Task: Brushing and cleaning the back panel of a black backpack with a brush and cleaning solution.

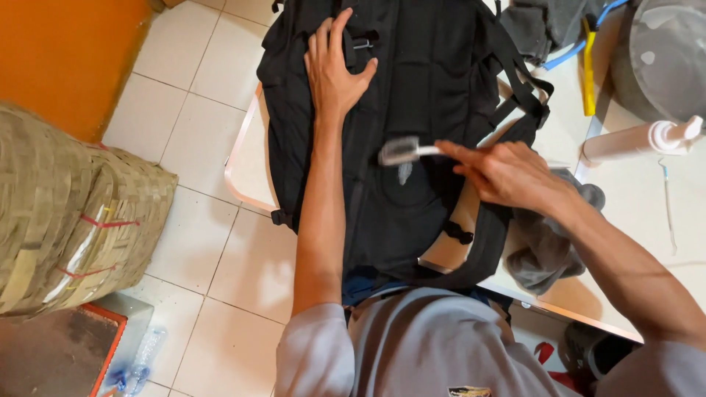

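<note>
Left hand [334, 70] lay flat, fingers spread, on the backpack [412, 110]; right hand [507, 173] gripped a brush [401, 151]. The overhanging backpack risked sliding off the desk [632, 242].

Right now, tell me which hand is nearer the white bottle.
Right. The right hand holds a brush on the black backpack, just left of the white bottle. The left hand lies flat on the backpack's far left side, well away.

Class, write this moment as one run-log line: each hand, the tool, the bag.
left hand: flat on black backpack | right hand: holds small brush, bristles on backpack | grey cloth: beside right hand
</note>
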